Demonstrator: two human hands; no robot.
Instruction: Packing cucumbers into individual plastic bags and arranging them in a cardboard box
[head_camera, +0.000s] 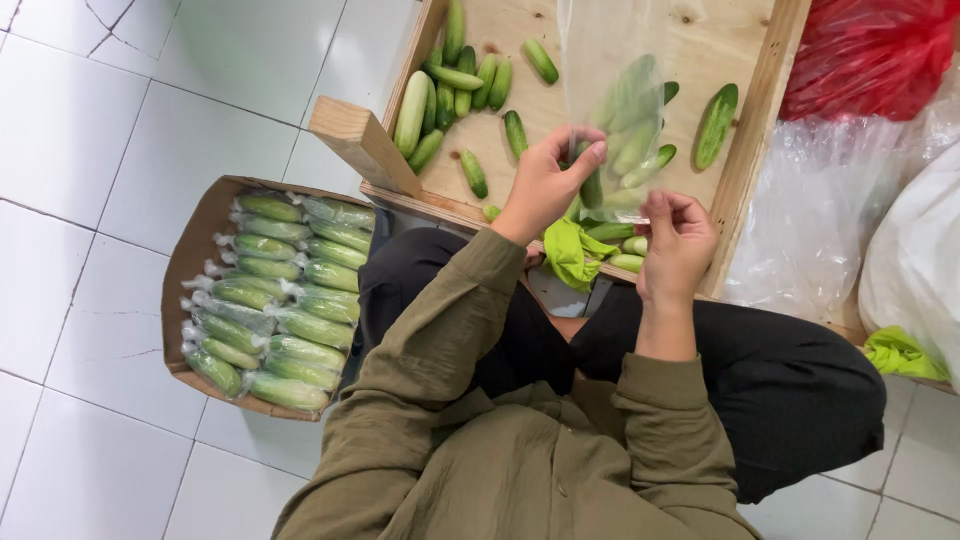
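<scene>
— Right, biggest thing first: a shallow wooden tray (752, 150) fills the top of the view, with loose cucumbers (455, 85) scattered on its bare plywood floor.

— And left of the person's knee?

— An open cardboard box (185, 270) on the white tiles, packed with rows of bagged cucumbers (285, 300), each in clear film. To the right lie a red plastic bag (870, 50) and clear sacks (815, 215).

— Now the hands?

— Both are up over the tray's near edge, holding a clear plastic bag (610, 40) that hangs above the tray with several cucumbers seen through it. The left hand (545, 185) pinches the bag's left edge between thumb and fingers. The right hand (678, 245) has its fingertips curled together on the bag's lower right edge.

— Smallest thing?

— A crumpled lime-green cloth (572, 255) just beneath the hands, touching the tray's rim.
</scene>
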